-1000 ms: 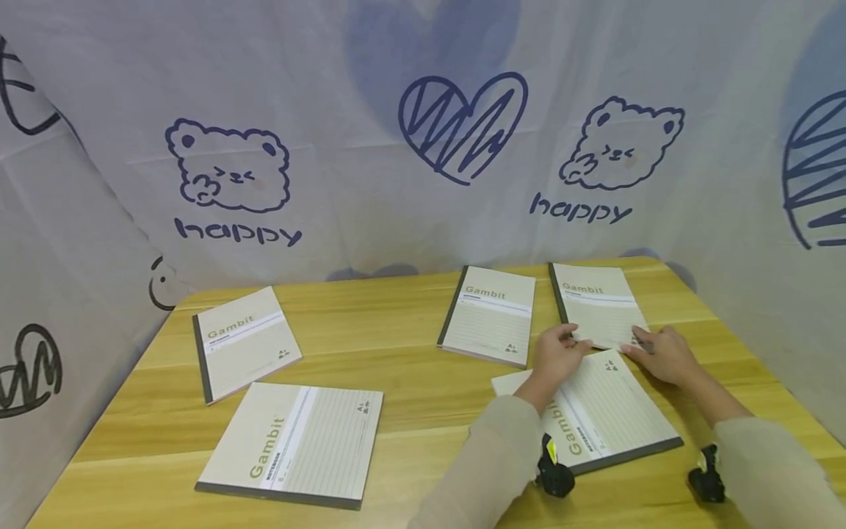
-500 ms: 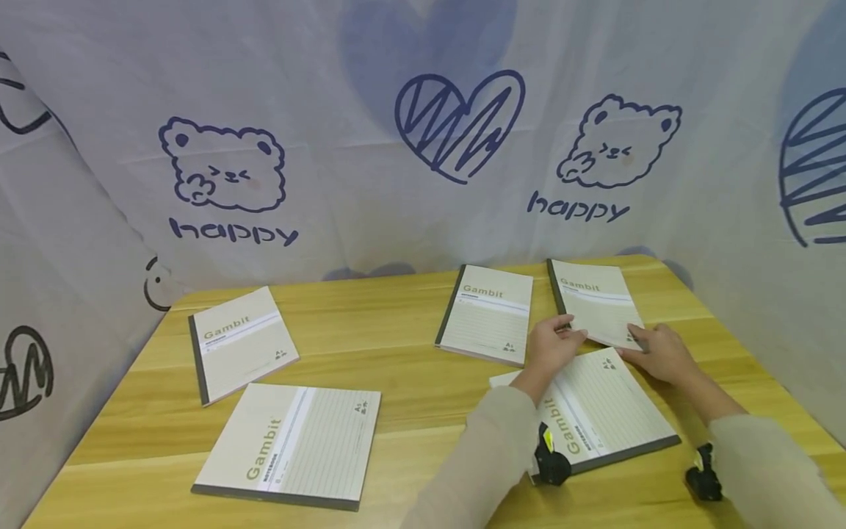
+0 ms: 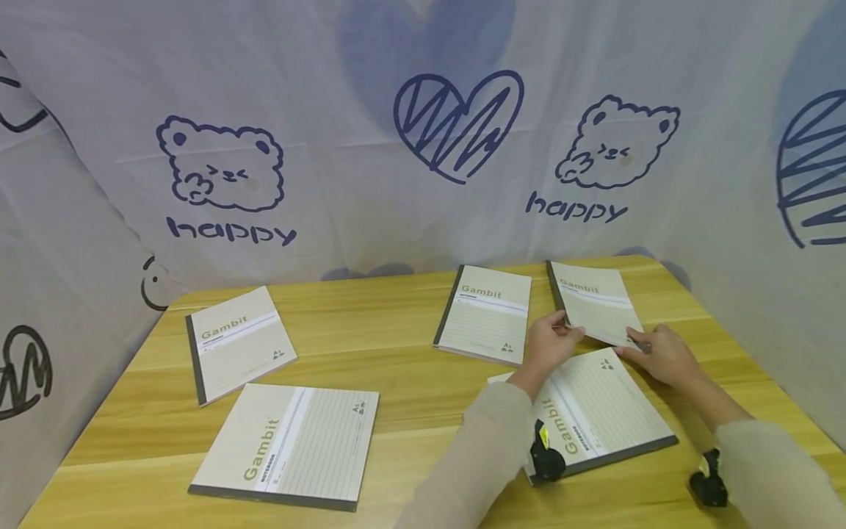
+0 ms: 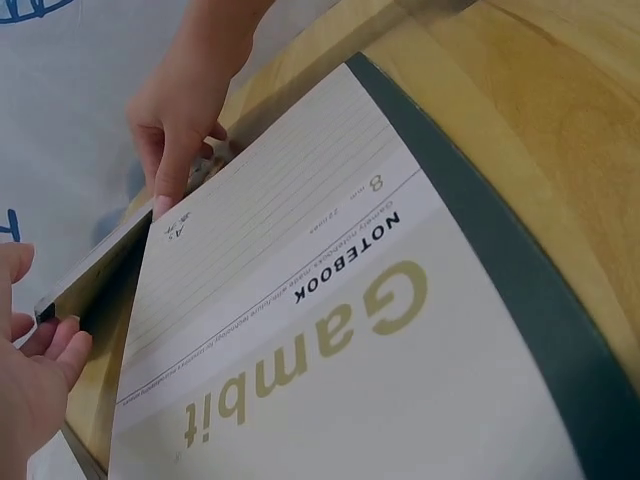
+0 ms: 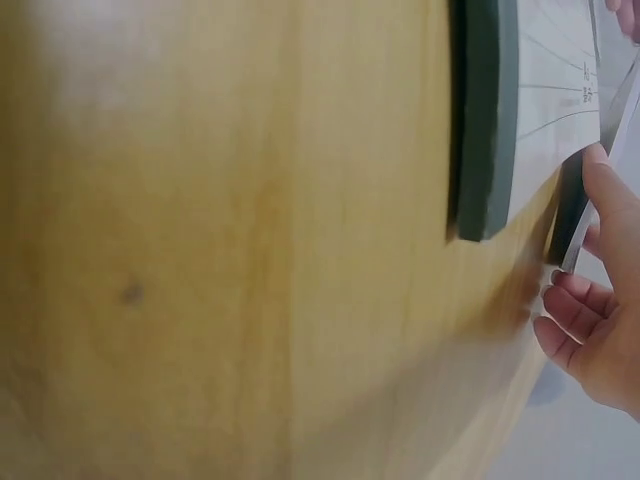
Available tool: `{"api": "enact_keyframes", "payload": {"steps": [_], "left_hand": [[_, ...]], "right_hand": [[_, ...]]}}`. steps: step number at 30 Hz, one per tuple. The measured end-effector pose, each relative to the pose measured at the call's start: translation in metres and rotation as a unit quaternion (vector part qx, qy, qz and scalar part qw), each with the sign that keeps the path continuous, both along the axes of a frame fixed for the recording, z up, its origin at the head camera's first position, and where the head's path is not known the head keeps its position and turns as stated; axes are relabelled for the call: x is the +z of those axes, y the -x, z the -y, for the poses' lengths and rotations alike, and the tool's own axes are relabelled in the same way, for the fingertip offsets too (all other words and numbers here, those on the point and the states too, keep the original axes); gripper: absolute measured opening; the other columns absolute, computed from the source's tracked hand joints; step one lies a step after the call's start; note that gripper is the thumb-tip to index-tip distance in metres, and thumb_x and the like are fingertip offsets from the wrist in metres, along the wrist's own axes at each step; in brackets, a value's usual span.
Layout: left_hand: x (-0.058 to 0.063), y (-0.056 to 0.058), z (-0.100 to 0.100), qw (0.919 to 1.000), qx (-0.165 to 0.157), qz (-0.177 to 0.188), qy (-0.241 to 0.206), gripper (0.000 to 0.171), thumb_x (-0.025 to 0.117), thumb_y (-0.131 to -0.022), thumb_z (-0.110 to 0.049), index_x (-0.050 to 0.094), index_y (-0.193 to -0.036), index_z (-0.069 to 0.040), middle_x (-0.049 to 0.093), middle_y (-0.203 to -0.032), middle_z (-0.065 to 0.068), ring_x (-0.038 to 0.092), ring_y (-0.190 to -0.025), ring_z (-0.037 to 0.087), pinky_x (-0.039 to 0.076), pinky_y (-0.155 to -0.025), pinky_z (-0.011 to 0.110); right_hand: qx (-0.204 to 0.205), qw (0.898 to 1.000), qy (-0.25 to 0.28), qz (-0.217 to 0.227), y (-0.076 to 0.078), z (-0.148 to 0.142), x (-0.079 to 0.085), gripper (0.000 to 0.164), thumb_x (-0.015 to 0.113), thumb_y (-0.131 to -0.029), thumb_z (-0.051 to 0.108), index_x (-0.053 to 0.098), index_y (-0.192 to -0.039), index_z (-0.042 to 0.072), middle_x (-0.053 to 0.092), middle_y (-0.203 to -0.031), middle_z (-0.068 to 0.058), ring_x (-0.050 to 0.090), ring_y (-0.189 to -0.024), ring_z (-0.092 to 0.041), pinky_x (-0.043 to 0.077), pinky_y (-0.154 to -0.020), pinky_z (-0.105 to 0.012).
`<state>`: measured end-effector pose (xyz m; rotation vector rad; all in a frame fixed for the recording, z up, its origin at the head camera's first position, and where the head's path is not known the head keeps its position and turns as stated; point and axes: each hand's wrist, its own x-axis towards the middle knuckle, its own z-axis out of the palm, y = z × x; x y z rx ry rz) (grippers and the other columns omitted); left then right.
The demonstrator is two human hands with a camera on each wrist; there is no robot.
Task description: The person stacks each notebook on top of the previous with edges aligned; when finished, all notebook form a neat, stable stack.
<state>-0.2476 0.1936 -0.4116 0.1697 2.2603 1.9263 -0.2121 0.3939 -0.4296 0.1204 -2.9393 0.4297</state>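
Note:
At the far right of the table lies a cream Gambit notebook with a dark spine. My left hand pinches its near left corner, and my right hand grips the near right corner. In the left wrist view, that notebook's near edge is tilted up off the table, between the left hand and the right hand. The right wrist view has my right hand with thumb above and fingers beneath the notebook edge. Just below both hands lies another Gambit notebook, turned sideways, partly hidden by the left forearm.
A notebook lies left of the held one. Two more, a back notebook and a front notebook, lie at the left of the wooden table. A printed white cloth hangs behind the table.
The near edge of the far-right notebook has been raised slightly, its cover now bending between my hands. Both hands have barely shifted; the other notebooks stay where they were.

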Motion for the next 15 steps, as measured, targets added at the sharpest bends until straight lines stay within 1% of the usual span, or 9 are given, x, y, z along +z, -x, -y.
{"api": "enact_keyframes", "payload": {"steps": [2,5,8,11,13,15], "left_hand": [[-0.002,0.001,0.001,1.0,0.006,-0.003,-0.001,0.038,0.069,-0.083,-0.015,0.063,-0.118,-0.005,0.065,-0.093,0.004,0.058,-0.081,0.007,0.048,-0.066,0.017],[-0.003,0.004,0.0,0.9998,0.02,0.004,-0.003,0.039,0.069,-0.082,-0.014,0.062,-0.119,-0.003,0.062,-0.086,0.002,0.058,-0.077,0.008,0.049,-0.064,0.017],[-0.004,0.005,-0.001,0.9995,0.03,0.005,0.009,0.043,0.07,-0.081,-0.014,0.06,-0.122,-0.003,0.06,-0.085,0.002,0.058,-0.078,0.008,0.05,-0.067,0.018],[-0.004,0.005,-0.001,0.9992,0.031,-0.001,0.026,0.041,0.069,-0.082,-0.015,0.061,-0.121,-0.005,0.06,-0.084,0.001,0.056,-0.078,0.008,0.048,-0.068,0.018],[-0.005,0.004,-0.003,0.9989,0.034,-0.003,0.033,0.039,0.069,-0.082,-0.014,0.062,-0.119,-0.006,0.06,-0.082,-0.001,0.056,-0.076,0.007,0.048,-0.066,0.017],[-0.006,0.004,-0.004,0.9986,0.037,-0.001,0.037,0.037,0.069,-0.082,-0.014,0.063,-0.118,-0.008,0.059,-0.08,-0.003,0.055,-0.073,0.006,0.047,-0.064,0.016]], "right_hand": [[0.003,1.0,0.003,-0.001,-0.001,-0.001,0.001,0.055,0.064,-0.086,0.034,0.054,-0.117,-0.01,0.047,-0.064,-0.015,0.033,-0.058,-0.017,0.027,-0.052,-0.026],[0.008,1.0,0.004,0.001,-0.003,-0.001,0.003,0.052,0.064,-0.086,0.032,0.055,-0.116,-0.009,0.047,-0.065,-0.015,0.031,-0.057,-0.017,0.026,-0.052,-0.026],[0.012,1.0,0.01,0.004,-0.006,-0.001,0.005,0.051,0.064,-0.087,0.032,0.055,-0.117,-0.009,0.048,-0.069,-0.016,0.03,-0.057,-0.017,0.026,-0.052,-0.026],[0.014,1.0,0.017,-0.003,-0.011,-0.002,0.009,0.053,0.063,-0.087,0.033,0.055,-0.117,-0.009,0.048,-0.071,-0.015,0.03,-0.058,-0.016,0.026,-0.051,-0.025],[0.015,1.0,0.019,-0.01,-0.015,-0.003,0.011,0.054,0.064,-0.086,0.034,0.055,-0.117,-0.009,0.047,-0.07,-0.014,0.029,-0.058,-0.015,0.025,-0.051,-0.024],[0.016,0.999,0.021,-0.02,-0.018,-0.005,0.012,0.054,0.064,-0.086,0.034,0.056,-0.117,-0.009,0.045,-0.066,-0.012,0.027,-0.056,-0.013,0.025,-0.049,-0.023]]}}
